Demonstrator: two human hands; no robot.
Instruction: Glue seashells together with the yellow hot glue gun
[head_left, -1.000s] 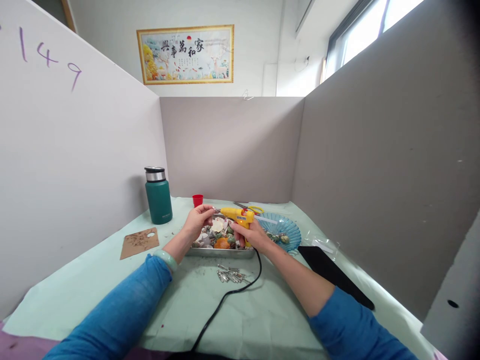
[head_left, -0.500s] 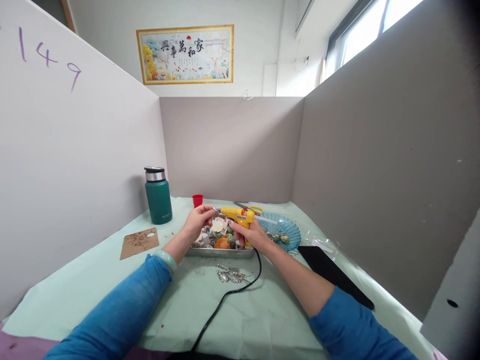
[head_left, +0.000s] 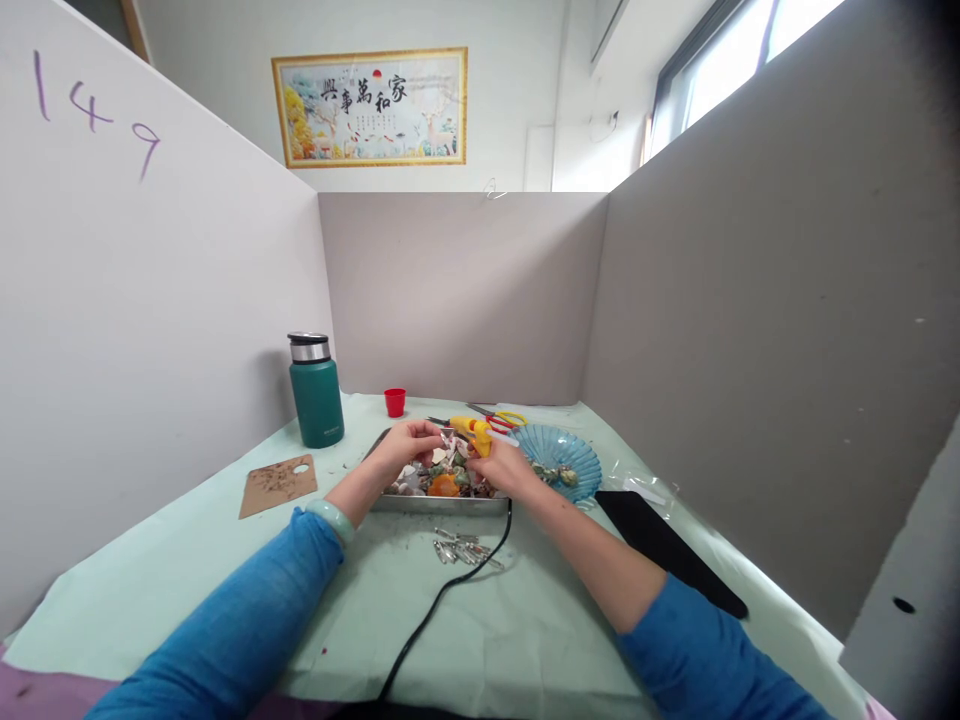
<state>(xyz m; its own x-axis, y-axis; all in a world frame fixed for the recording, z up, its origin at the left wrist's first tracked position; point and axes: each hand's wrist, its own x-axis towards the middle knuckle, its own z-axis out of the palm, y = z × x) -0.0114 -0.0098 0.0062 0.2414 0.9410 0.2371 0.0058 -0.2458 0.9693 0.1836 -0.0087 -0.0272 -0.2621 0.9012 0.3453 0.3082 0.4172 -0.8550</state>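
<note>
My right hand is wrapped round the handle of a yellow hot glue gun, whose nozzle points left and a clear glue stick comes out of its back. Its fingertips reach down over the shells. Pinched in my left hand is a small silvery piece, like a metal clip, mostly hidden by the fingers. Both hands are above a metal tray filled with shells and stones, among them an orange shell. Several silvery metal clips lie in front of the tray.
A blue glass plate with small shells is at the right, beside a black strip. Scissors and a red cup lie behind. At left stand a green bottle and brown card. The black cord runs toward me.
My left hand has moved away from the nozzle, slightly down and right over the tray. The glue gun has turned and shifted back, its nozzle now beyond my left fingers.
</note>
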